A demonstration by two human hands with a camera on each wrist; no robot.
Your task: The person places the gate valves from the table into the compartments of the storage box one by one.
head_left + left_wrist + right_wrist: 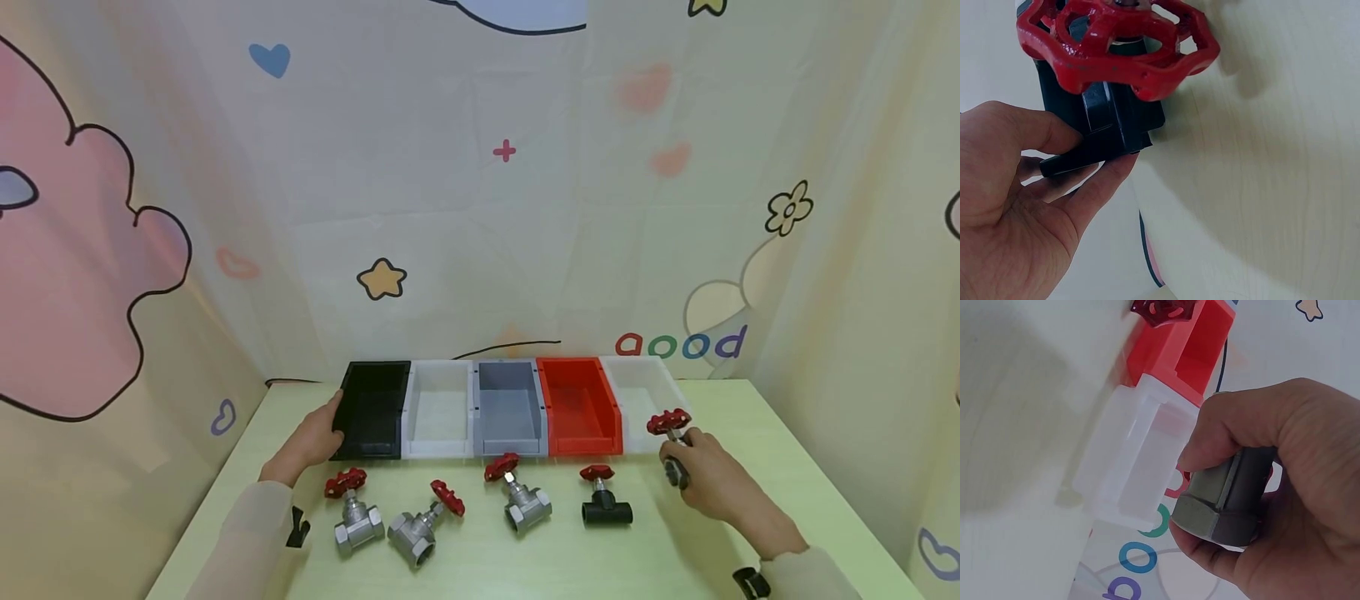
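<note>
A valve, apparently metal, sits clasped in the right hand; the left hand pinches a black bin.

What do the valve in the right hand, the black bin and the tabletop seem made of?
Valve: probably metal, satin grey, from its dull sheen and faceted end; its glossy red handwheel may be painted.
Black bin: likely moulded plastic, smooth, with thin walls and soft highlights.
Tabletop: pale, matt, fine grain lines; wood or wood-look laminate, I can't tell which.
</note>
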